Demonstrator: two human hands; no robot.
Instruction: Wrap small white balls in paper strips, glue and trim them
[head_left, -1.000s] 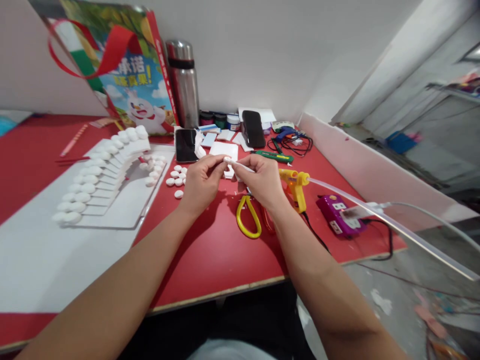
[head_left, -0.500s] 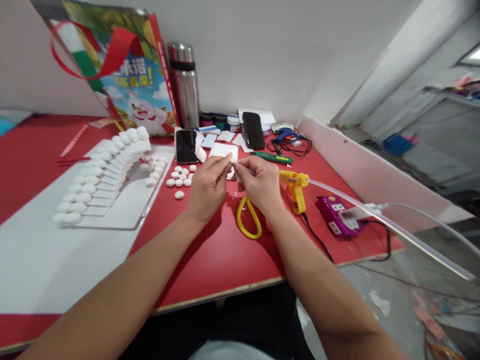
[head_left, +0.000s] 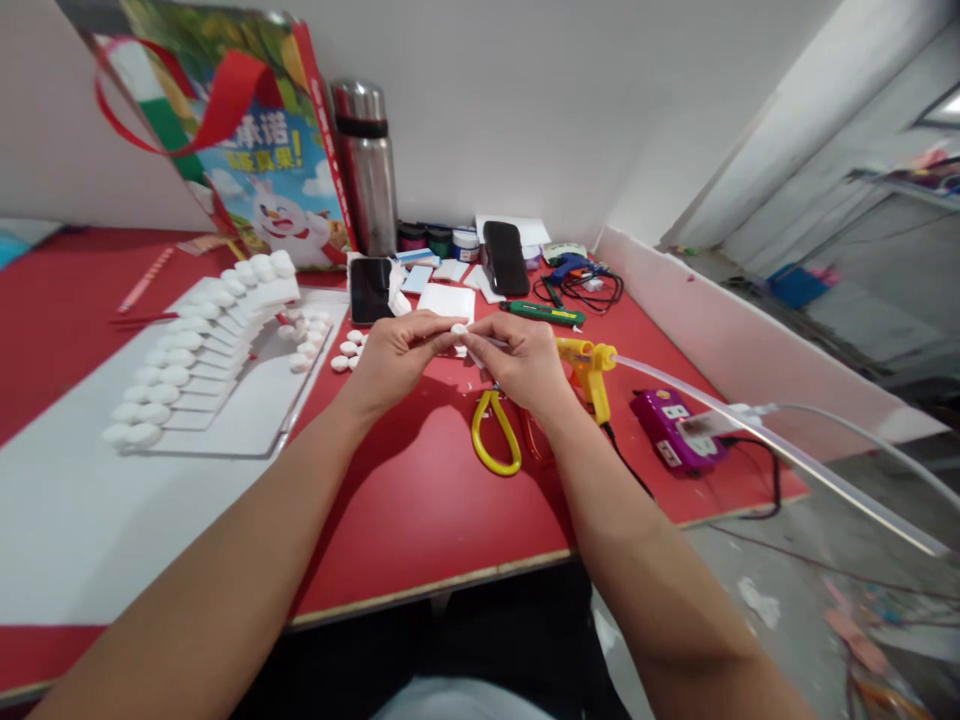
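My left hand (head_left: pixel 396 358) and my right hand (head_left: pixel 525 362) meet above the middle of the red table, fingertips pinched together. Between them is a small white rounded piece (head_left: pixel 459 329), gripped from both sides and partly covered by the fingers. Beside my left hand lie several loose white rounded pieces (head_left: pixel 348 350), some of them hidden behind it. Below my right hand rests a tool with a yellow loop handle (head_left: pixel 486 460) and a red one; its head is mostly hidden. A yellow glue gun (head_left: pixel 596 385) with a long clear glue stick (head_left: pixel 720 408) stands just right of that hand.
To the left, a curved, stepped white model (head_left: pixel 202 350) topped with white rounded pieces sits on a white board (head_left: pixel 90 530). Behind are a phone (head_left: pixel 370 290), a steel flask (head_left: pixel 367 170), a gift bag (head_left: pixel 277 190) and a green cutter (head_left: pixel 544 314). A purple power strip (head_left: pixel 675 430) lies right.
My left hand has turned and shifted slightly left, covering more of the loose pieces. The white rounded piece between my fingertips now shows more clearly. My right hand has hardly moved.
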